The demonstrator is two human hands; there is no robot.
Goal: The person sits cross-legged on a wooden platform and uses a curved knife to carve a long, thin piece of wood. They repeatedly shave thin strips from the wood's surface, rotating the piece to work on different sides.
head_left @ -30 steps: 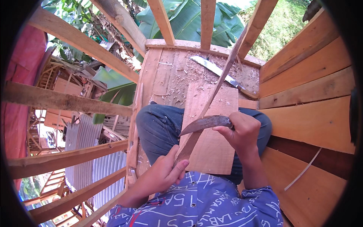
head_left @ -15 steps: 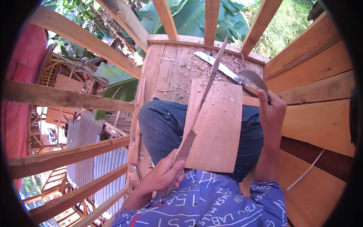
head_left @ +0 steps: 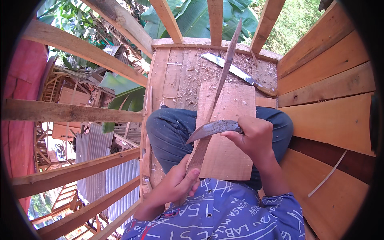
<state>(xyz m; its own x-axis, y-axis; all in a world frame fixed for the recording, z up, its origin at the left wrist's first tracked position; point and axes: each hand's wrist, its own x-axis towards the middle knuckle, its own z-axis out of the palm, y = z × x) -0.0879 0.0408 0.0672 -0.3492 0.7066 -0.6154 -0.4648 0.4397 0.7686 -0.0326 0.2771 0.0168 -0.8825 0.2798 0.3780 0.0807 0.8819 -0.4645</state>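
A long wooden stick (head_left: pixel 226 71) slants up and away across my lap, thin toward its far end. My left hand (head_left: pixel 179 181) is closed round its near, thicker part. In my right hand (head_left: pixel 255 134) is a curved knife (head_left: pixel 214 129), its handle mostly hidden by my fingers. The dark blade lies across the stick just beyond my left hand, its tip pointing left. Whether the edge bites into the wood I cannot tell. Under both, a flat wooden board (head_left: pixel 230 162) rests on my thighs.
A machete (head_left: pixel 232 71) with a pale blade and wooden handle lies on the shaving-strewn plank floor (head_left: pixel 172 80) beyond my knees. Wooden rails (head_left: pixel 74 109) stand at the left and front, and a plank wall (head_left: pixel 332 120) rises at the right. Banana leaves (head_left: pixel 192 22) hang outside.
My right hand has brought the curved knife from the right, above my knee, leftward and nearer, onto the stick. My left hand keeps its grip with little movement.
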